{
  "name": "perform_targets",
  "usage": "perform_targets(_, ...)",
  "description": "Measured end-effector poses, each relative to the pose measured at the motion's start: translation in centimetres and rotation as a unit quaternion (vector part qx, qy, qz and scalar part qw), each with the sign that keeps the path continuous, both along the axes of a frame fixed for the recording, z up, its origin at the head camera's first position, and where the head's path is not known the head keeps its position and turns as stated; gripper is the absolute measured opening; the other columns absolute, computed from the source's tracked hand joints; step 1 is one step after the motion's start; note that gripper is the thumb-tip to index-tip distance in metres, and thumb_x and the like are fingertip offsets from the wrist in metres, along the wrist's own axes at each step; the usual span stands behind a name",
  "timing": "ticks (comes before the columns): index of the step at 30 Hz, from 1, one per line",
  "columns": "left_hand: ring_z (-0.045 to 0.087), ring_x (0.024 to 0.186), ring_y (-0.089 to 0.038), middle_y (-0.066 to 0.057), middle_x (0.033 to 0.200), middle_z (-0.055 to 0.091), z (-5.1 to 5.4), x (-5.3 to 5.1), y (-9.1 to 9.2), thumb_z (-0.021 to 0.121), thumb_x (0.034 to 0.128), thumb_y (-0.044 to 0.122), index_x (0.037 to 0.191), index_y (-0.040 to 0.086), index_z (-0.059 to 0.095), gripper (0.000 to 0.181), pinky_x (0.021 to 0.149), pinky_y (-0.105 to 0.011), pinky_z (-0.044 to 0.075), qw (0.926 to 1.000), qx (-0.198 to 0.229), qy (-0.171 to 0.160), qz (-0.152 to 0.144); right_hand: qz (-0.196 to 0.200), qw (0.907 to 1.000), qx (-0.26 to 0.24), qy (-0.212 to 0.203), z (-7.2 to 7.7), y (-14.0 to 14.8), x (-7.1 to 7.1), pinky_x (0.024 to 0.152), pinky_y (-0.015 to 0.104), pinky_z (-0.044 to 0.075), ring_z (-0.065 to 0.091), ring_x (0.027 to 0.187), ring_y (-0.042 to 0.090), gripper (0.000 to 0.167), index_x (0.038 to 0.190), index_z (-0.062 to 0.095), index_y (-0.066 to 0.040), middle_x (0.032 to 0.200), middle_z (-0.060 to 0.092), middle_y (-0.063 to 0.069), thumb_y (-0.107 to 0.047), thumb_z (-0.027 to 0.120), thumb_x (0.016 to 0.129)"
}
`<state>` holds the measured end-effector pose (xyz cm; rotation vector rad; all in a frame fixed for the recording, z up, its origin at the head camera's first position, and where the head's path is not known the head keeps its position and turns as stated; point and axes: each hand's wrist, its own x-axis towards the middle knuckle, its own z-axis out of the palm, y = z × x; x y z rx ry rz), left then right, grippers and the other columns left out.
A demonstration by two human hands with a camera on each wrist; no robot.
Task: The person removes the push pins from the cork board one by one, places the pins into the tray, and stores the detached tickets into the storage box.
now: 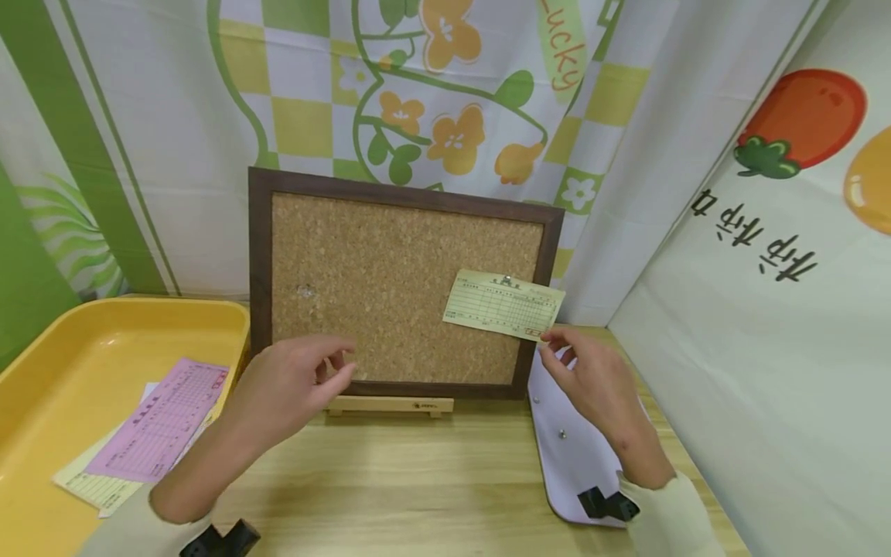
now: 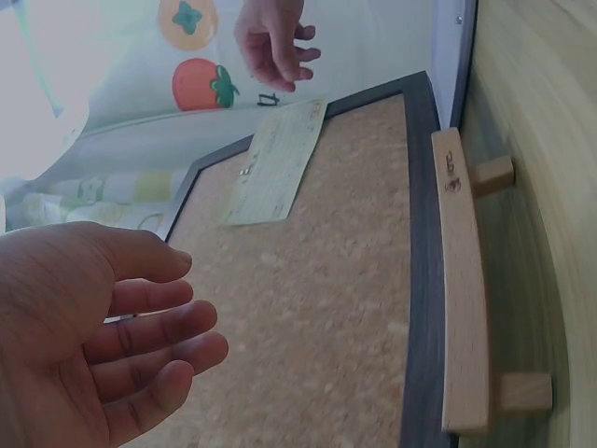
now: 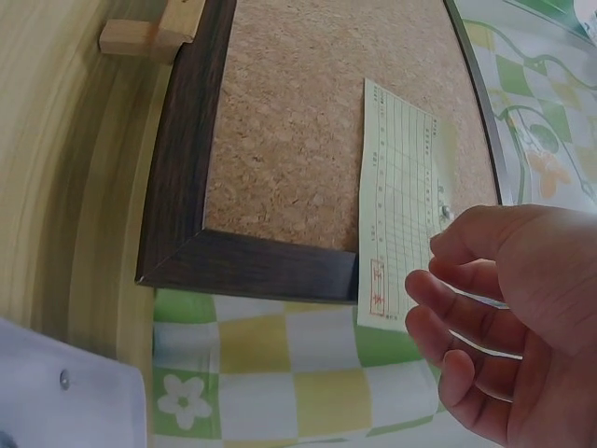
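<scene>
A framed cork board (image 1: 390,286) leans upright on a small wooden stand (image 1: 391,404). On its right side hangs a pale yellow form slip (image 1: 503,304), fixed at the top edge by a small shiny pin (image 1: 506,278); the slip's right end overlaps the dark frame. My right hand (image 1: 592,379) is by the slip's lower right corner, fingers loosely bent with nothing between them; whether a fingertip touches the paper I cannot tell. My left hand (image 2: 112,327) hovers before the board's lower left, its fingers relaxed and holding nothing.
At the left, a yellow tray (image 1: 160,309) holds a pink slip (image 1: 163,422) on top of yellow and white papers. A white clipboard-like panel (image 1: 567,456) lies right, under my right forearm. Small shiny bits (image 1: 306,292) show on the cork's left. Patterned curtain hangs behind.
</scene>
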<state>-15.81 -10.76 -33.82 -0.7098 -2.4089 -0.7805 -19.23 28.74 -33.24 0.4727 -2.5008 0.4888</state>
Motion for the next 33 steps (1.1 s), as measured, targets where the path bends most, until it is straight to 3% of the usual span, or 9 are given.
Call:
perform_targets(10, 0.053, 0.061, -0.005, 0.002, 0.085, 0.070, -1.0, -2.3, 3.6, 0.075, 0.0923, 0.011, 0.110, 0.007, 0.077, 0.019, 0.051, -0.025, 0.044, 0.9994, 0.028, 0.021, -0.009, 0.005, 0.9998, -0.003, 0.019, 0.7, -1.2, -0.9, 0.060, 0.037, 0.047, 0.066, 0.070, 0.018, 0.006, 0.101, 0.075, -0.013, 0.084, 0.071, -0.002, -0.014, 0.072, 0.095)
perform_targets(16, 0.053, 0.059, -0.007, -0.001, 0.087, 0.070, -1.5, -4.1, 5.3, 0.075, 0.0929, 0.012, 0.112, 0.007, 0.076, 0.020, 0.049, -0.025, 0.042, 0.9981, 0.045, 0.042, -0.005, 0.014, 0.9992, -0.017, 0.033, 0.9, -1.7, -1.7, 0.060, 0.039, 0.048, 0.067, 0.074, 0.021, 0.010, 0.105, 0.075, -0.010, 0.093, 0.072, 0.004, -0.012, 0.072, 0.096)
perform_targets(25, 0.052, 0.063, -0.010, -0.005, 0.093, 0.069, -1.5, -5.5, 7.1, 0.076, 0.0931, 0.012, 0.115, 0.005, 0.073, 0.023, 0.048, -0.027, 0.042, 0.9956, 0.075, 0.055, -0.006, 0.015, 0.9973, -0.039, 0.059, 1.2, -2.5, -3.0, 0.060, 0.038, 0.048, 0.068, 0.077, 0.021, 0.013, 0.108, 0.074, -0.009, 0.102, 0.074, 0.006, -0.012, 0.074, 0.095)
perform_targets(33, 0.058, 0.069, -0.015, -0.005, 0.092, 0.065, -1.3, -6.8, 8.8, 0.074, 0.0955, 0.013, 0.127, 0.003, 0.068, 0.034, 0.054, -0.027, 0.046, 0.9946, 0.095, 0.040, -0.014, 0.018, 0.9962, -0.049, 0.069, 1.9, -3.0, -4.1, 0.063, 0.040, 0.050, 0.068, 0.079, 0.022, 0.013, 0.109, 0.073, -0.007, 0.099, 0.073, 0.007, -0.012, 0.073, 0.096)
